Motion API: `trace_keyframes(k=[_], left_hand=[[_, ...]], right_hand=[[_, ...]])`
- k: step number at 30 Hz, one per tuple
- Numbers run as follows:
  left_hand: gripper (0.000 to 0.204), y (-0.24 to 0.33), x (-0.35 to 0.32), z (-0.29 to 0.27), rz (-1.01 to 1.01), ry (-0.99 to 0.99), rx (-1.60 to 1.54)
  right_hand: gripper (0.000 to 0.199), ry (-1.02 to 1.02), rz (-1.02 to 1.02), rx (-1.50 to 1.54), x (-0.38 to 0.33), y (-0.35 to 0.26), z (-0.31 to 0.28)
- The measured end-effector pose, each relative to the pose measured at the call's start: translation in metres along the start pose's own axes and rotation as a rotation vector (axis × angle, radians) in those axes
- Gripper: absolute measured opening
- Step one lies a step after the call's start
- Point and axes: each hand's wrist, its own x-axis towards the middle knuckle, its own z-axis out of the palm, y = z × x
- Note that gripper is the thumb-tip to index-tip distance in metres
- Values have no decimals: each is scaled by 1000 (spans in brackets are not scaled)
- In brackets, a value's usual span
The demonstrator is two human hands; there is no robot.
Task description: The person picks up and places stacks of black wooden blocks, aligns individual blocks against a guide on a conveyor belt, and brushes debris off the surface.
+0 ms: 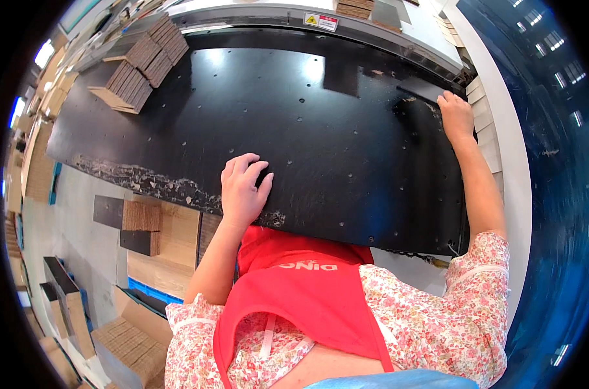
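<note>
My left hand (244, 189) rests on the near edge of a black work table (294, 149). Its fingers are spread and a little bent, with nothing in them. At the far right corner, my right hand (457, 118) has its fingers curled over the end of a thin, dark, flat board (421, 89). That board lies low along the table's far side, beside a metal rail (379, 40). The underside of my right fingers is hidden.
Stacked boards with brown edges (131, 76) stand on the table's far left. More board stacks (141, 216) sit below its near left edge, and a carton (135, 337) holds others. A white curved edge (516, 194) runs along the right, beside a blue glossy surface (560, 214).
</note>
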Motion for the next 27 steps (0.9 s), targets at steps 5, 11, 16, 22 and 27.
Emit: trace_keyframes(k=[5,11,16,22,27], left_hand=[[32,-7,-3,0,-38,40,-94],[60,39,27,-53,152,222,97],[41,11,-2,-79,77,3,55],[26,-35,-108,-136,-586,573,-203],[33,-128,-199,-153,-946,1261,-111]], right_hand=[[16,-353,134,403,36,-38,-77],[31,-295,-477,1023,93,-124,-173],[33,-327,-636,1220,116,-189,-245],[28,-134,-271,1538,133,-242,-189],[31,-223,-110,1623,106,-298,-111]])
